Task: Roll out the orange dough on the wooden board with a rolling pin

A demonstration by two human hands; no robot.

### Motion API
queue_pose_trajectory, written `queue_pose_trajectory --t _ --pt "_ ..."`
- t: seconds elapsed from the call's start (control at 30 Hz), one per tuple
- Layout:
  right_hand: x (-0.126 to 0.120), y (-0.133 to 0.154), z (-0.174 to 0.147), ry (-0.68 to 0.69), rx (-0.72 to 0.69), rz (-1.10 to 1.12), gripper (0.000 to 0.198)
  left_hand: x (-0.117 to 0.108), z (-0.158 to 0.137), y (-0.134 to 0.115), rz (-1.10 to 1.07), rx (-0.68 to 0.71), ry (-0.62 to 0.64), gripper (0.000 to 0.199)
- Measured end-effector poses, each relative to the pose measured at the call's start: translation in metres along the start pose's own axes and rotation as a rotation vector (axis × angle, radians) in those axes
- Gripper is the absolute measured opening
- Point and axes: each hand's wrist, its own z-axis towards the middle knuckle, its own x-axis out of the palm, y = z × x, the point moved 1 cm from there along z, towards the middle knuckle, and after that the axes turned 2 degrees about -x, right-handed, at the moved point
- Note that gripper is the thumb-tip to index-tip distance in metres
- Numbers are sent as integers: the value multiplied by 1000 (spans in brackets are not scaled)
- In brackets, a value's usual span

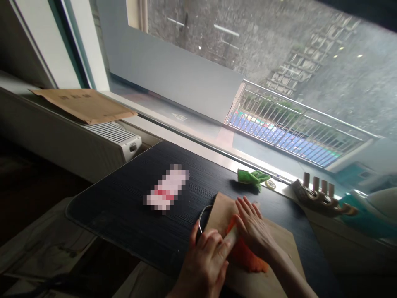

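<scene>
An orange sheet-like piece (248,255), its material hard to tell, lies on a tan board (288,244) at the near right of the dark table. My right hand (252,227) rests over its upper part, fingers stretched out and nearly flat. Beside it, my left hand (206,256) has its fingers curled, with the index finger pointing to the orange piece; whatever it grips is hidden. Something pale shows between the two hands, too unclear to name. A thin white loop (202,217) curves out at the board's left edge, near my left fingers.
On the dark table (124,207) lies a blurred-out pinkish-white item (169,188) with a red band. A green cloth (252,177) and a small roll (270,184) sit by the window sill. A brown envelope (87,105) rests on the radiator (116,134); a wooden holder (319,196) stands right.
</scene>
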Motion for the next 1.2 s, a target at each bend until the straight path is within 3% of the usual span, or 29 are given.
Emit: queue_pose_trajectory --t 0.13,0.2,0.27,0.43,0.53,0.6,0.7,0.77,0.83,0.9,1.03,1.1,1.2 --pt "-10 45 77 56 13 37 58 -23 10 16 61 -174 99 29" --pt "-14 53 88 45 22 49 59 -27 11 17 66 -190 98 29" --pt "-13 45 70 48 20 48 58 -22 8 11 57 -153 84 31" --pt "1 -9 -35 -17 19 41 56 3 -3 -17 -44 78 -108 20" --pt "3 -20 -56 -31 45 23 58 6 -1 -21 -51 87 -89 19" --pt "0 -10 -34 1 47 8 58 0 3 -12 -26 30 -14 22" --pt "-8 21 30 45 23 25 55 -11 11 8 25 -96 80 30" --pt "-14 39 66 54 17 41 53 -17 14 17 59 -157 90 31" --pt "-17 47 80 51 19 50 54 -21 15 18 78 -177 75 31" --pt "-15 40 65 52 8 51 53 -23 13 12 76 -152 86 34" --pt "-6 1 -15 7 -41 31 53 -18 4 -8 -7 35 110 33" --pt "-4 -13 -43 0 -29 18 56 -12 0 -14 -59 100 34 26" --pt "-5 -6 -34 26 -6 -11 58 -8 0 -11 -58 47 -25 27"
